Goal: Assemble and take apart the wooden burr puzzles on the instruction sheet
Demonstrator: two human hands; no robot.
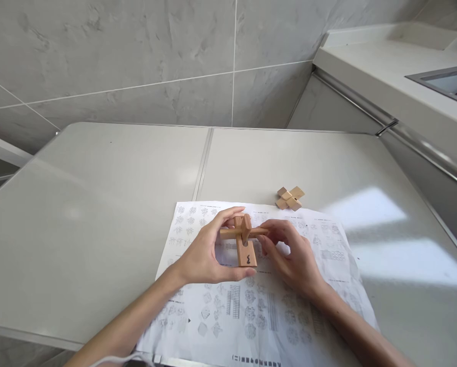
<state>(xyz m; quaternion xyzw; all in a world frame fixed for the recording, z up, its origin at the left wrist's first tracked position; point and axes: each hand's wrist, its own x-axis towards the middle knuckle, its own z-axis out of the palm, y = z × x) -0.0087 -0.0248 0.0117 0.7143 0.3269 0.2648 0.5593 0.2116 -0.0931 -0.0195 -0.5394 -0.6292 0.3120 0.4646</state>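
A wooden puzzle (244, 243) of crossed sticks is held upright just above a printed instruction sheet (259, 306). My left hand (207, 255) grips it from the left, with the thumb under its lower block and the fingers at its top. My right hand (291, 255) pinches the right end of the thin horizontal stick. The lower block bears a dark squiggle mark. A second, smaller wooden cross-shaped puzzle (290, 198) lies on the table beyond the sheet, apart from both hands.
The sheet lies on a pale grey table (98, 204) with a seam down its middle. A grey tiled wall (136, 56) rises behind. A raised white counter (384, 76) with an inset sink (448, 82) stands at the right.
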